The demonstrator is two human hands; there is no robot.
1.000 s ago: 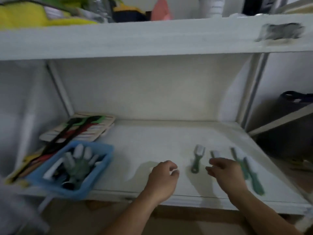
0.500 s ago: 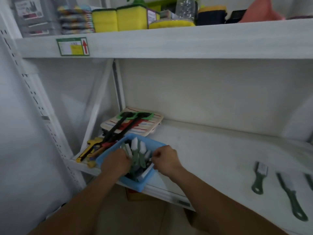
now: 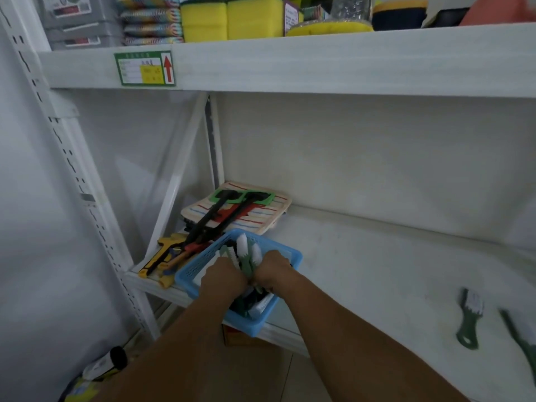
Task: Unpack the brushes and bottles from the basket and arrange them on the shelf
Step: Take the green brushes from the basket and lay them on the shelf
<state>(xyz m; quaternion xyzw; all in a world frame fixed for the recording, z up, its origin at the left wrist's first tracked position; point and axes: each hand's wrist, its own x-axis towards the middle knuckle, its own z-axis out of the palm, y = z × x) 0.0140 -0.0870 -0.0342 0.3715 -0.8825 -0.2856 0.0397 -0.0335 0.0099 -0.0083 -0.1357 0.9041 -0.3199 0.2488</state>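
Note:
A blue basket (image 3: 195, 271) sits at the front left of the white shelf (image 3: 377, 271) and holds several green-handled brushes (image 3: 245, 256) with white bristles standing up. My left hand (image 3: 222, 278) and my right hand (image 3: 272, 271) are both inside the basket, fingers curled around brush handles. At the far right of the shelf lies a short green brush (image 3: 470, 320), and beside it a longer green brush (image 3: 522, 340) runs off the frame edge. What lies deeper in the basket is hidden by my hands.
Behind the basket a striped board (image 3: 261, 216) carries black long-handled tools (image 3: 214, 219); yellow tools (image 3: 162, 256) lie at the shelf's left corner. The upper shelf (image 3: 319, 59) holds yellow sponges (image 3: 229, 18) and boxes. A white upright (image 3: 75, 175) stands left. A dark-capped bottle (image 3: 107, 364) lies on the floor.
Both hands left the laid-out brushes on the right, swung left to the basket, and have now closed deeper around brush handles there. The view followed them left.

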